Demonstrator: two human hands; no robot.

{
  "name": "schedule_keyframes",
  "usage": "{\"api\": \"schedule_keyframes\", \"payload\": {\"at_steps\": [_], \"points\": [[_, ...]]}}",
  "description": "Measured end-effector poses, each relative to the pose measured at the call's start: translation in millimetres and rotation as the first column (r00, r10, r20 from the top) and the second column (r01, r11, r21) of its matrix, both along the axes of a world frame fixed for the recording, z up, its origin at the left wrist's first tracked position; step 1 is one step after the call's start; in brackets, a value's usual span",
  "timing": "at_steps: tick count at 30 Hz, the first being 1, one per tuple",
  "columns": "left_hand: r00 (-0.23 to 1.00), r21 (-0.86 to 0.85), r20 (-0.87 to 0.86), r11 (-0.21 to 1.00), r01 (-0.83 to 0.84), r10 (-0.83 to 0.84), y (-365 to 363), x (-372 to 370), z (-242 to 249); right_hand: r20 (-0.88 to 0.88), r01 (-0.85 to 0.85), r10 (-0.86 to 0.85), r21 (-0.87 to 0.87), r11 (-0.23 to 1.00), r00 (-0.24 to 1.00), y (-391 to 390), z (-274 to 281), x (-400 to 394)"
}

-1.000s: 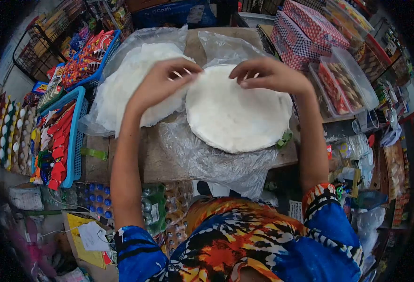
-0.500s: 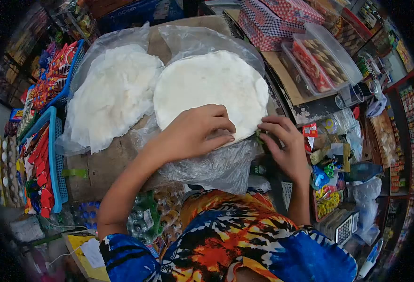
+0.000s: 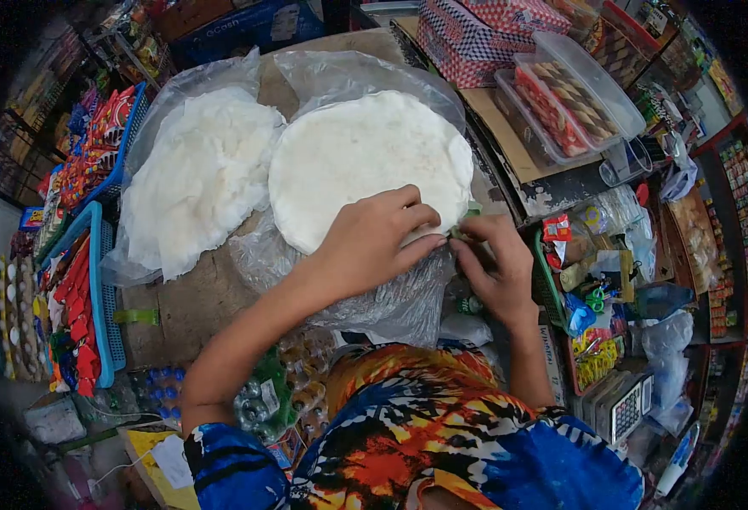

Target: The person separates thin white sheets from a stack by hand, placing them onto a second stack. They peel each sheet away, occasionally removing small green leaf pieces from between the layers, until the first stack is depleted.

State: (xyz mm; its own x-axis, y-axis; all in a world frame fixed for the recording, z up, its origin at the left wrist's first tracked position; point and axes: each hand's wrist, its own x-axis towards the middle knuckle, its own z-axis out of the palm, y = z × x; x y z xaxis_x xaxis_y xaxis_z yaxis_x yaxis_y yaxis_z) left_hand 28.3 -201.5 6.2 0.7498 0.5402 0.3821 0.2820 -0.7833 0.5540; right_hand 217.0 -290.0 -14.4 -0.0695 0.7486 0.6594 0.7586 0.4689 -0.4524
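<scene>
A round stack of thin white wrapper sheets (image 3: 365,161) lies on a clear plastic bag (image 3: 391,306) in front of me. My left hand (image 3: 382,229) reaches over its near edge, fingers curled and thumb close to the index finger at the rim. Beside it, my right hand (image 3: 499,259) pinches at the same right-hand edge, its fingertips nearly meeting the left ones. A small green piece (image 3: 473,207) shows by the right fingers. To the left, a looser pile of peeled white sheets (image 3: 200,174) rests on another plastic bag (image 3: 123,259).
Blue baskets of packaged snacks (image 3: 102,297) and egg trays (image 3: 4,314) stand at left. On the right are a lidded plastic container (image 3: 561,127), checkered boxes (image 3: 455,47), a green basket (image 3: 551,293) of small goods and a calculator (image 3: 629,412). A green strip (image 3: 136,316) lies on the wooden table (image 3: 187,310).
My left hand has slid right along the stack's edge, and my right hand has come in beside it. Their fingertips are now close together. The whole view has shifted slightly.
</scene>
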Motion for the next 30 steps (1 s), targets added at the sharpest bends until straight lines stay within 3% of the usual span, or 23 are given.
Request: {"api": "schedule_keyframes", "payload": {"at_steps": [3, 5, 11, 17, 19, 26, 30], "points": [[0.999, -0.006, -0.026, 1.0, -0.02, 0.02, 1, 5, 1, -0.145, 0.072, -0.086, -0.099, 0.993, 0.986, -1, 4, -5], [0.998, -0.012, -0.047, 0.999, -0.03, 0.029, 1, 8, 2, 0.044, 0.015, -0.017, 0.049, 0.999, 0.999, 4, -2, 4], [0.997, -0.035, -0.052, 0.998, -0.059, 0.057, 1, 10, 3, 0.072, -0.046, 0.038, 0.114, 0.992, 0.997, 4, -1, 10], [0.997, 0.087, -0.055, 0.995, -0.045, 0.05, 2, 18, 6, 0.083, -0.081, 0.071, 0.123, 0.989, 0.994, 7, -5, 16], [0.995, -0.078, 0.009, 0.992, -0.101, 0.102, 2, 19, 9, 0.079, -0.085, 0.076, 0.105, 0.991, 0.994, 6, -6, 17], [0.972, -0.117, 0.095, 0.972, -0.205, 0.216, 11, 15, 10, 0.07, -0.147, 0.144, 0.036, 0.989, 0.987, 8, -5, 22], [0.979, -0.29, 0.082, 0.944, -0.158, 0.189, 10, 14, 15, 0.086, -0.157, 0.154, 0.024, 0.987, 0.984, 10, -6, 24]]}}
